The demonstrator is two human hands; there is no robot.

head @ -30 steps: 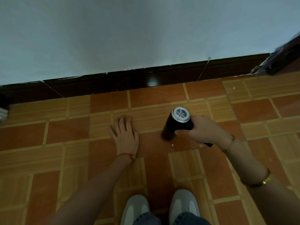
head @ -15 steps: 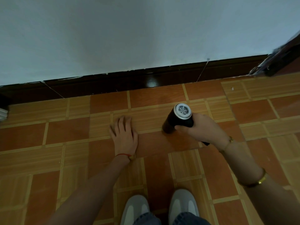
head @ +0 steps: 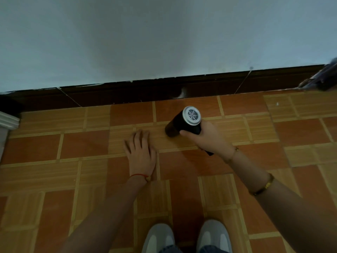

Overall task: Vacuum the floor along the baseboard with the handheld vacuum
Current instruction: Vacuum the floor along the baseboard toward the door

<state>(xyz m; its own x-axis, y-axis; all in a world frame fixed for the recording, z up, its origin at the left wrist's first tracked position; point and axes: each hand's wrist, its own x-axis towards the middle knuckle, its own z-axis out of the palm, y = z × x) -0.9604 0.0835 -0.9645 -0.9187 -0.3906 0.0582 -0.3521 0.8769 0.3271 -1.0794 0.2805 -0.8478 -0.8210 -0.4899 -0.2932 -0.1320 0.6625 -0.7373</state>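
Note:
A black cylindrical handheld vacuum [head: 184, 123] with a silver grille at its rear end points down and left at the orange tiled floor [head: 85, 145]. My right hand [head: 206, 137] grips its handle, fingers curled round it. The nozzle end sits low over a tile, a short way in front of the dark brown baseboard [head: 127, 92]. My left hand [head: 141, 154] lies flat on the floor with fingers straight, just left of the nozzle.
The pale wall [head: 164, 33] rises above the baseboard. A white moulding [head: 8, 121] juts in at the left edge. A dark blurred object [head: 324, 77] leans at the far right. My two grey shoes [head: 186, 238] stand at the bottom.
My right hand has carried the vacuum forward, closer to the baseboard. My left hand has stayed flat on the same tile.

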